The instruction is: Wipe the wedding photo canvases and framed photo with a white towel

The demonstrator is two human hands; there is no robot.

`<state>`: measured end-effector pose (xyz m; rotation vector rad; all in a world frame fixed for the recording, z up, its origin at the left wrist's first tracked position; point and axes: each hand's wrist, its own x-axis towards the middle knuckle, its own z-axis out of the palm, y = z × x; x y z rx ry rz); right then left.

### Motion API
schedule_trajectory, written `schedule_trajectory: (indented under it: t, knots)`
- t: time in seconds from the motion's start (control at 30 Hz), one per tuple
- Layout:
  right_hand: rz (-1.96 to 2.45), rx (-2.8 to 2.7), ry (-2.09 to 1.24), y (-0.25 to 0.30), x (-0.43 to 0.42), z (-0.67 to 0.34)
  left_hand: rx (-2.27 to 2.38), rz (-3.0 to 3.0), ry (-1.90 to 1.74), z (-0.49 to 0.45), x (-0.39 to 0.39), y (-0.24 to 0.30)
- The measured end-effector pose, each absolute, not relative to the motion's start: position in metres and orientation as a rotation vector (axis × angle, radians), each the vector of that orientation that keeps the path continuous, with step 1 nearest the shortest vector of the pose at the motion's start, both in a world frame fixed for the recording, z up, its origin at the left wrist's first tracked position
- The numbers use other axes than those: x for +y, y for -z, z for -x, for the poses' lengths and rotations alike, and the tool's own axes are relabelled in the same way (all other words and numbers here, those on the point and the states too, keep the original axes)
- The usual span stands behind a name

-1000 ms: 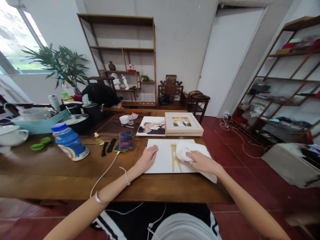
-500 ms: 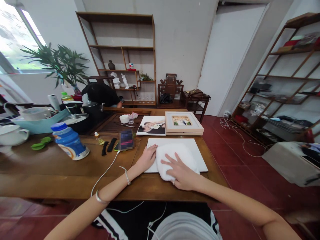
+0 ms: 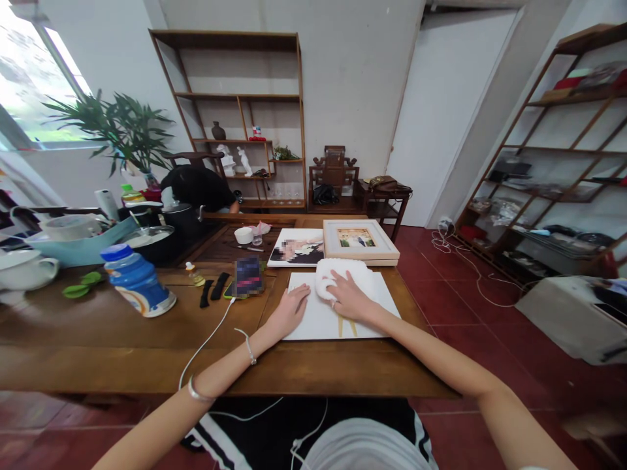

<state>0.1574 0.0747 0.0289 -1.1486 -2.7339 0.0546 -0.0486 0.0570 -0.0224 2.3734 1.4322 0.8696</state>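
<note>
Brown wooden table [image 3: 206, 356] over a red-tiled floor [image 3: 463, 294], white cloth [image 3: 341, 265] at the far edge of a white board [image 3: 313, 325].
The board lies flat, long axis running left to right; two tan strips [image 3: 341, 328] on it point toward the table's near edge. The left hand [image 3: 288, 313] rests on its left end, fingers straight, gripping nothing. The right hand [image 3: 349, 299] covers the cloth, fingers spread, aimed away and leftward; I can't tell the cloth's long axis.
</note>
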Motion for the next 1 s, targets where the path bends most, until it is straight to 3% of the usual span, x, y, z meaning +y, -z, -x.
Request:
schedule_trajectory:
  t: [0.3,0.7,1.0]
  knots:
    - [0.735,-2.994,-0.047,-0.046,-0.031,-0.15,1.463,-2.395,-0.85,0.05,0.06,0.028]
    - [1.052,-2.675,-0.104,-0.03,0.085,-0.163,1.464,-2.366,-0.829,0.048,0.059,0.025]
    - [0.824,-2.855,-0.183,-0.039,-0.008,-0.149,1.45,-2.367,-0.793,0.049,0.058,0.022]
